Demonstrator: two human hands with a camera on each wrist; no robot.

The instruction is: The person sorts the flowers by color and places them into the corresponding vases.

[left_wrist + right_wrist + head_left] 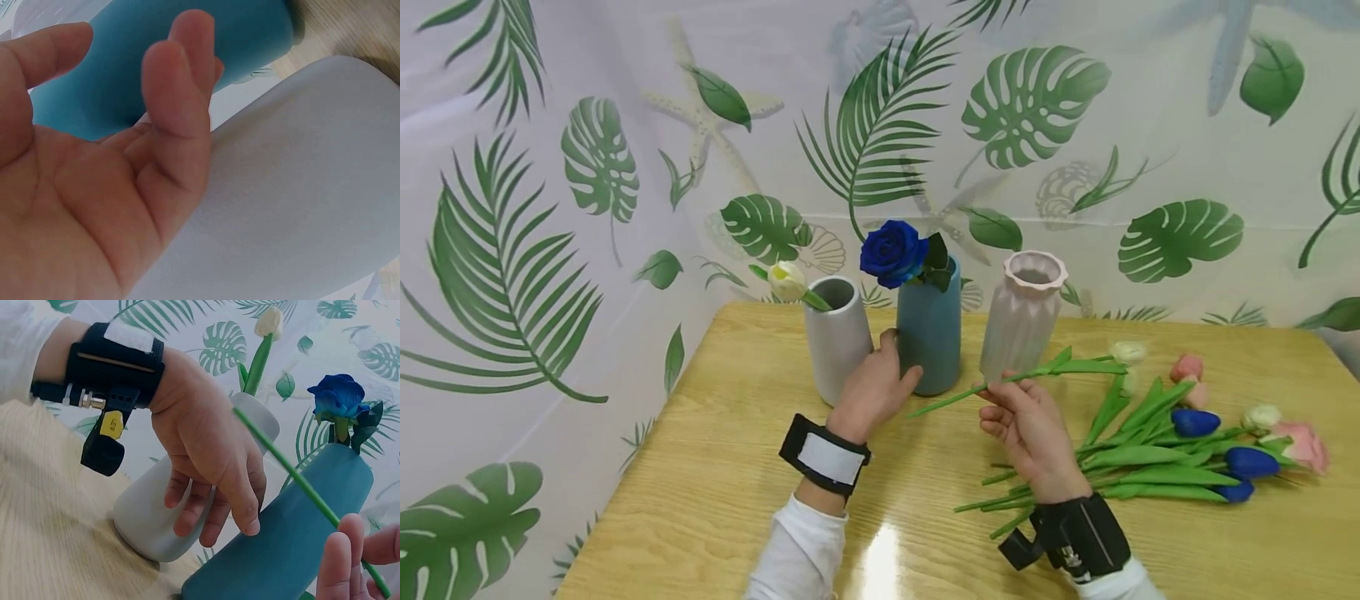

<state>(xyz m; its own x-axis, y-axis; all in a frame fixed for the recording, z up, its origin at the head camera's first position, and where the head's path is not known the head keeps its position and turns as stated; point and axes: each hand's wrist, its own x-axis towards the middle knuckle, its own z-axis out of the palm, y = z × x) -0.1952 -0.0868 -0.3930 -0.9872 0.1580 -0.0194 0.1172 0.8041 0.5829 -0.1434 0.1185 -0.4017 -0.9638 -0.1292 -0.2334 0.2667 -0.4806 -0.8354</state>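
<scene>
Leaf-print cloth (pixel 760 50) backs the counter (pixel 715 450). I have the right hand (pixel 1030 429) pinching a flower (pixel 1054 367) at four o'clock from the blue vase (pixel 934 337); the left hand (pixel 872 385), loose and empty at seven, could topple either neighbouring vase if swung.

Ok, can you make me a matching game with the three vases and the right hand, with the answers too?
1. White vase
2. Blue vase
3. Pink vase
4. Right hand

A. No flower sticking out
B. Pinching a green stem
C. Has a white tulip
D. Has a blue rose

Pairs: 1-C, 2-D, 3-A, 4-B
</scene>
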